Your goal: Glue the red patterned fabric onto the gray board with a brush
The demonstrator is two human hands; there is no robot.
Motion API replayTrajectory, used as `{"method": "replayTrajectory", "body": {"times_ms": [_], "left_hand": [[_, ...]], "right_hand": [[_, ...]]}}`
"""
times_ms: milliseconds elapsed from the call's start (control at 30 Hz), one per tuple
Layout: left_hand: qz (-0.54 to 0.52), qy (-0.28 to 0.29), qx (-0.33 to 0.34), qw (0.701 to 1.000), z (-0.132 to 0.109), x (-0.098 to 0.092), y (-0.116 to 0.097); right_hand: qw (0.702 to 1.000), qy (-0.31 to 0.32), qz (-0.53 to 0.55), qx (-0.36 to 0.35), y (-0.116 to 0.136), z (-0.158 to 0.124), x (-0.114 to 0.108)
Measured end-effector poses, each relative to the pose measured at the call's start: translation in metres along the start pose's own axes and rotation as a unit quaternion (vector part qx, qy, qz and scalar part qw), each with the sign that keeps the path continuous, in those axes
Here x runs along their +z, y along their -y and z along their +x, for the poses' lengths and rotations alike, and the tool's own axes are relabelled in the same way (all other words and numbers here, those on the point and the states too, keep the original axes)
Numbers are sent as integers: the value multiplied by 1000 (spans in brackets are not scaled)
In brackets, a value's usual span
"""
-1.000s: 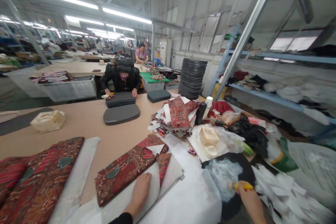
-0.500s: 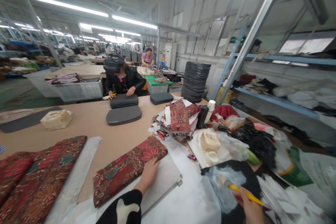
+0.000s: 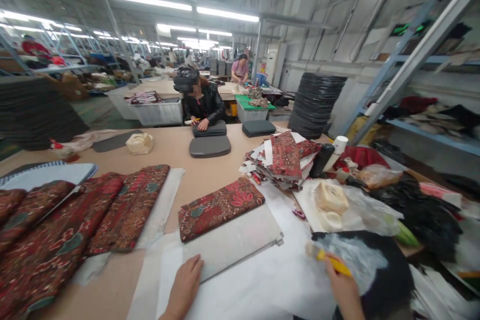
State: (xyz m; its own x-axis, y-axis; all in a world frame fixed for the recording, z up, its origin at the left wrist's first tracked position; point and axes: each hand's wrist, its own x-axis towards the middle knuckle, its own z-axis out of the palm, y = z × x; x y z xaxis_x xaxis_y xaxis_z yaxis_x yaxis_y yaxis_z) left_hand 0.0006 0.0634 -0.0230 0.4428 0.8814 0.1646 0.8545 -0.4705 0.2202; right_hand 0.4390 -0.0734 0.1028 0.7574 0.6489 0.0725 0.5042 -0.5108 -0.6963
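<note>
In the head view my right hand (image 3: 343, 285) is closed round a brush (image 3: 320, 255) with a yellow handle. Its pale bristles point left, at the edge of a black sheet (image 3: 393, 270) smeared with whitish paste (image 3: 360, 255). My left hand (image 3: 186, 280) lies with its fingers stretched over the near left corner of a pale grey panel (image 3: 232, 242), holding nothing that I can see. On the panel's far side rests a folded strip of red-brown floral fabric (image 3: 223, 205). White sheeting (image 3: 270, 280) is spread beneath the panel.
Floral fabric pieces (image 3: 108, 215) cover the table's left side. Fabric scraps (image 3: 279, 157), bottles (image 3: 337, 152) and a yellowish block-shaped container (image 3: 332, 197) stand right of centre. Across the table a co-worker (image 3: 202, 97) bends over dark grey panels (image 3: 210, 146). A tall black stack (image 3: 317, 105) stands behind.
My left hand has left the floral fabric and moved down to the grey panel's near left corner. The brush has shifted to the paste's left edge. The view has turned left.
</note>
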Motion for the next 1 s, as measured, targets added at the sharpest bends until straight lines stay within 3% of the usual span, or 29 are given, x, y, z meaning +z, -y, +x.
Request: {"method": "replayTrajectory", "body": {"times_ms": [67,167,233,300,400,500,600,733,800,867,1000], "left_hand": [[8,-21,-12,1000,-15,3,6],[13,-58,-14,998,-26,6,14],[14,-73,-11,997,-28,7,17],[15,-74,-14,997,-29,5,17],[15,-56,-30,998,-28,0,14],[11,-29,-42,999,-27,-5,10],[7,-7,-49,999,-27,-5,11],[8,27,-54,998,-24,1,18],[6,49,-52,997,-22,5,23],[4,63,-52,997,-21,8,26],[7,70,-65,995,-19,8,26]], "right_hand": [[990,93,79,-74,50,-28,54],[936,250,152,-196,116,-86,126],[909,291,131,-267,142,-117,157],[899,298,86,-310,148,-127,171],[919,269,16,-287,124,-97,162],[962,176,-48,-202,91,-48,134],[976,105,-68,-176,85,-34,121],[943,199,-27,-266,109,-64,145],[934,218,-40,-280,113,-64,154],[948,186,-83,-246,107,-46,150],[961,123,-214,-124,85,11,115]]}}
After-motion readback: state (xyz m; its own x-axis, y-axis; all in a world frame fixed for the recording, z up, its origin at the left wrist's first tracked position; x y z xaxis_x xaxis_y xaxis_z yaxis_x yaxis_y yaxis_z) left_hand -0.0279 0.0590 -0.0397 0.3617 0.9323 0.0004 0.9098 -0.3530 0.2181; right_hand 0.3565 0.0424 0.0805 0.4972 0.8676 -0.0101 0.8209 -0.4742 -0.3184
